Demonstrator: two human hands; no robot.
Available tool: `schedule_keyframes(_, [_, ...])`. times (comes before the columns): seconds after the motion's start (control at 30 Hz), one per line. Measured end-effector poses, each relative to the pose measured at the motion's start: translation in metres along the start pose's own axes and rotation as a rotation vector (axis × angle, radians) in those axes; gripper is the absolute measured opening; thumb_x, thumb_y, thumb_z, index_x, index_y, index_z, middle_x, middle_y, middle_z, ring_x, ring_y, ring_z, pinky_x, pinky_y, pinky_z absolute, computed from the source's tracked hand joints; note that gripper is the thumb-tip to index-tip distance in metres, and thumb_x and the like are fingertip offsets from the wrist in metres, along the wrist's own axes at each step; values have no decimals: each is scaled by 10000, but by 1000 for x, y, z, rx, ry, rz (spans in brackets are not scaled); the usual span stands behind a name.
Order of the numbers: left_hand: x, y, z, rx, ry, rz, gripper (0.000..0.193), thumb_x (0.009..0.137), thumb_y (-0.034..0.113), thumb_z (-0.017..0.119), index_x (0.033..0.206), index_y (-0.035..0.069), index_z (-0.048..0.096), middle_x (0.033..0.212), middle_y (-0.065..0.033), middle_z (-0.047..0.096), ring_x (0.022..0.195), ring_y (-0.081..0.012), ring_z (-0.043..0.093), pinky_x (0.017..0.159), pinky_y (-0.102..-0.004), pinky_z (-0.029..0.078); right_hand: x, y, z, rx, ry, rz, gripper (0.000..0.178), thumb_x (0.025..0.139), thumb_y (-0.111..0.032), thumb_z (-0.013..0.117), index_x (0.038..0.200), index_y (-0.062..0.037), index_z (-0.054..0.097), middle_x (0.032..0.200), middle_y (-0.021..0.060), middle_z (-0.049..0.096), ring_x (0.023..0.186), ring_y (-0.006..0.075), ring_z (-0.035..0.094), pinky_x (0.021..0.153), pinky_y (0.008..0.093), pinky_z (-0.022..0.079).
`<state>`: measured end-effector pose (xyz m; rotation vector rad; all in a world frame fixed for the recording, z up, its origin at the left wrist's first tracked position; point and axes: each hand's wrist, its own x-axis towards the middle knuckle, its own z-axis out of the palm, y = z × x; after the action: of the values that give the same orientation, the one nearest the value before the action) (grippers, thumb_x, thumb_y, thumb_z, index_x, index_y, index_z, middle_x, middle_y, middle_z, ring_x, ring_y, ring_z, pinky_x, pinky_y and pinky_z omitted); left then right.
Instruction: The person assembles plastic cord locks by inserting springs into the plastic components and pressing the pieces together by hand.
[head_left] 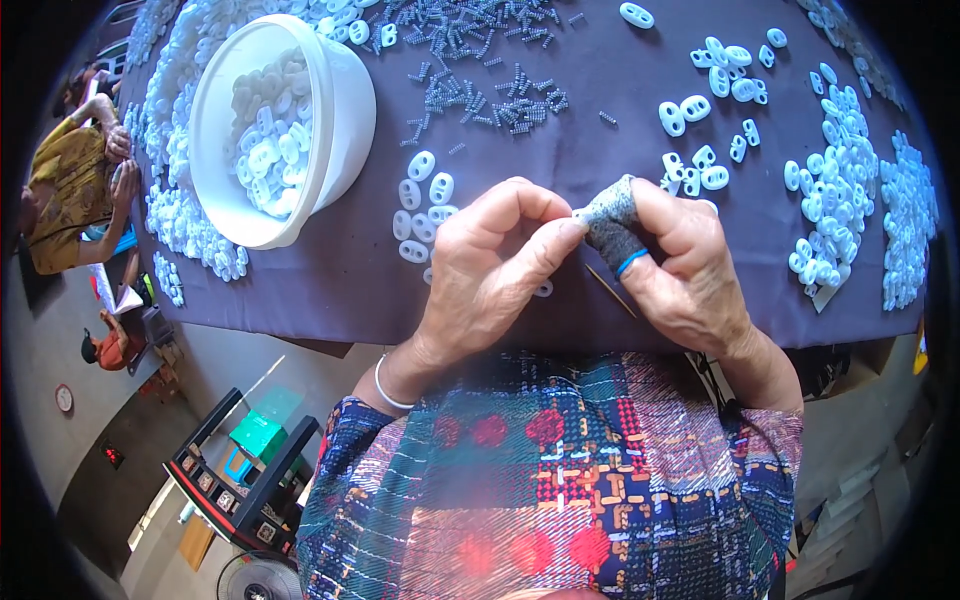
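My left hand [495, 260] and my right hand [690, 265] meet above the near part of the table, thumbs and forefingers pinched together. Between the fingertips is a small pale piece [580, 215], mostly covered, so its exact kind does not show. Grey cloth finger covers [618, 235] wrap my right thumb and forefinger, the thumb one edged in blue. A thin brown stick [610, 290] lies beneath my right hand. Beside my left hand sit several white oval two-hole plastic pieces [409, 194], some partly hidden by it. Similar pieces [671, 119] lie beyond my right hand.
A white tub [345, 120] holding more pieces stands at the left, with a large heap [170, 130] around it. Small metal springs [520, 105] are scattered at the far middle. More white piles [835, 190] lie rightward on the dark tablecloth [590, 110]. People sit at far left.
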<state>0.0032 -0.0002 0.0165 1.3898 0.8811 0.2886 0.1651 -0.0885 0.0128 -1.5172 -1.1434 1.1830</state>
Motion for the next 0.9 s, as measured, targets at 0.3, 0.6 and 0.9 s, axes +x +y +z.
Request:
schedule_keyframes(0.3, [1, -2, -1, -80, 23, 22, 100, 843, 75, 649, 871, -14, 611, 733, 5, 572, 640, -34, 516, 541, -176, 435, 0, 2, 5, -73, 59, -141, 184, 699, 26, 500, 873, 29, 561, 643, 57, 537, 578, 99, 549, 545, 242, 421])
schedule_keyframes(0.6, [1, -6, 2, -39, 46, 134, 60, 833, 9, 628, 873, -35, 618, 776, -40, 582, 654, -76, 558, 564, -207, 453, -1, -4, -1, 95, 1, -3, 192, 740, 58, 491, 913, 37, 571, 786, 24, 566, 769, 47, 531, 687, 205, 437])
schedule_keyframes(0.9, [1, -7, -5, 15, -28, 144, 109, 887, 17, 557, 966, -39, 606, 899, -61, 576, 709, -68, 554, 564, -189, 504, 0, -1, -2, 126, 10, 10, 179, 759, 41, 512, 925, 44, 577, 804, 20, 575, 785, 51, 541, 703, 203, 445])
